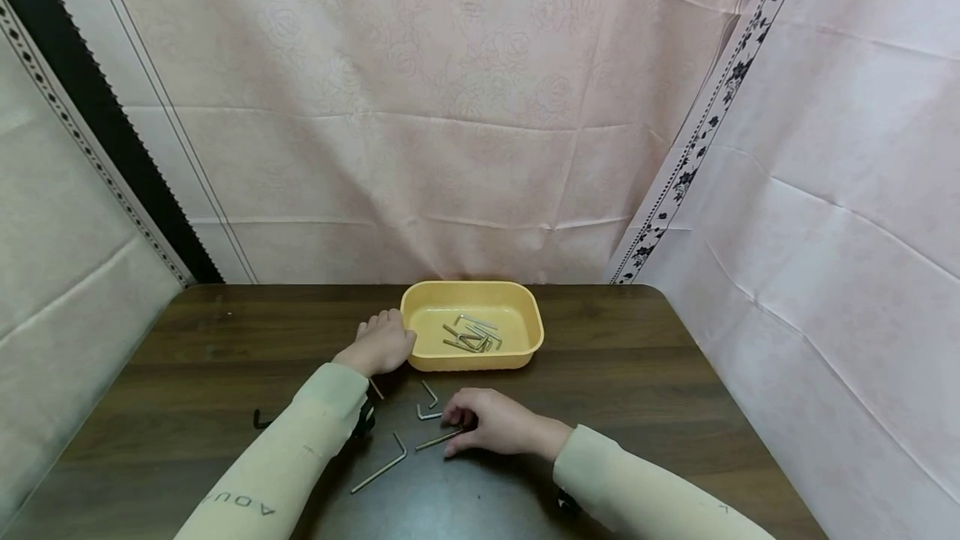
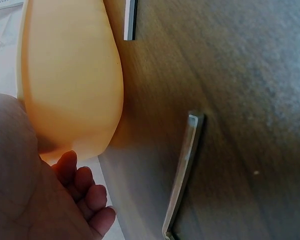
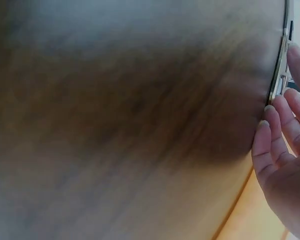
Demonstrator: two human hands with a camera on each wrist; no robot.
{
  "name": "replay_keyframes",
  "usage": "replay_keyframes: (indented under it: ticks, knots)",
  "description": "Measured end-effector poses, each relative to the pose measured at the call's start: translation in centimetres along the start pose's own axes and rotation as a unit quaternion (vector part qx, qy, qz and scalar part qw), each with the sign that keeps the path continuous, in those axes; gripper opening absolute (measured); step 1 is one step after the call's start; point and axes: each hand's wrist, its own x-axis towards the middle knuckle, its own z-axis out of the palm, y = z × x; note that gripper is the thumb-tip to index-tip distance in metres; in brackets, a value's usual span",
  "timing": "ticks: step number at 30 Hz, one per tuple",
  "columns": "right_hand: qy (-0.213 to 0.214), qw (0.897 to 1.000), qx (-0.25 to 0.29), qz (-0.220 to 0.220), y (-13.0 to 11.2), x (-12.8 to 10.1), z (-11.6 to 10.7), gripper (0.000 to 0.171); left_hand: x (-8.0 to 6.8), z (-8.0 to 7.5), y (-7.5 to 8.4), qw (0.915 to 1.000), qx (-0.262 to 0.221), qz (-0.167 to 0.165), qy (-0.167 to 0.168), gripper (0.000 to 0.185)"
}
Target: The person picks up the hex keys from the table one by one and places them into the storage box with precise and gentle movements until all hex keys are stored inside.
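On the dark wood table [image 1: 637, 373], pink-curtained, the right hand [image 1: 491, 422] seemingly pinches a hex key [image 1: 438, 440].

Head view high, facing down over table [image 1: 637, 357], wrist views close, sharing the wood surface

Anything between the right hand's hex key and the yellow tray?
Nothing tall. The right hand touches a hex key on the table. Two small hex keys lie flat between it and the yellow tray. The left hand rests at the tray's left side, off that path.
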Motion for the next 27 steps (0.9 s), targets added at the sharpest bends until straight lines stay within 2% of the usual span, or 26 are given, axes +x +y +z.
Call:
replay_keyframes:
  ticks: [5, 17, 27]
  knots:
    - [0.003, 1.000, -0.011, -0.008, 0.2, -0.6, -0.1, 0.031, -0.1, 0.0, 0.0, 1.0000, -0.003, 0.003, -0.003, 0.035]
    - [0.007, 1.000, -0.011, 0.011, 1.0, -2.3, -0.5, 0.020, 0.3, 0.3, -0.3, 1.0000, -0.008, -0.001, -0.004, 0.038]
    - [0.010, 0.998, -0.032, 0.050, 0.8, -2.2, -0.2, 0.016, 0.2, 0.2, -0.1, 0.9999, -0.011, 0.000, -0.006, 0.035]
